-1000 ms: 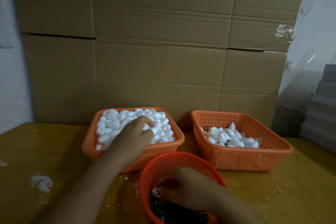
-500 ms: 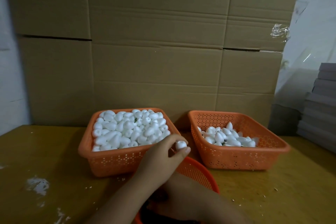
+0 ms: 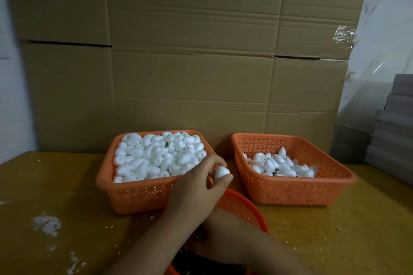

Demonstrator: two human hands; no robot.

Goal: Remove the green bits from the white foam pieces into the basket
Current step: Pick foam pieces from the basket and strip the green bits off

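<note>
My left hand [image 3: 196,190] pinches one white foam piece [image 3: 221,172] between thumb and fingertips, just above the far rim of the round red basket [image 3: 243,207]. Dark green bits [image 3: 190,263] lie in that basket at the bottom edge. My right hand [image 3: 212,239] reaches into the round basket from the right. Its fingers are hidden under my left wrist. A square orange basket [image 3: 138,194] heaped with white foam pieces [image 3: 156,156] stands behind on the left, with a speck of green among them.
A second square orange basket [image 3: 290,194] at the right holds a smaller pile of foam pieces [image 3: 279,165]. Cardboard boxes [image 3: 190,73] form a wall behind. Grey stacked sheets [image 3: 393,131] stand at the far right. Foam crumbs dot the yellow table [image 3: 55,207].
My left hand took a foam piece out of the full left basket and carried it right and toward me, over the round basket. My right hand stayed in the round basket.
</note>
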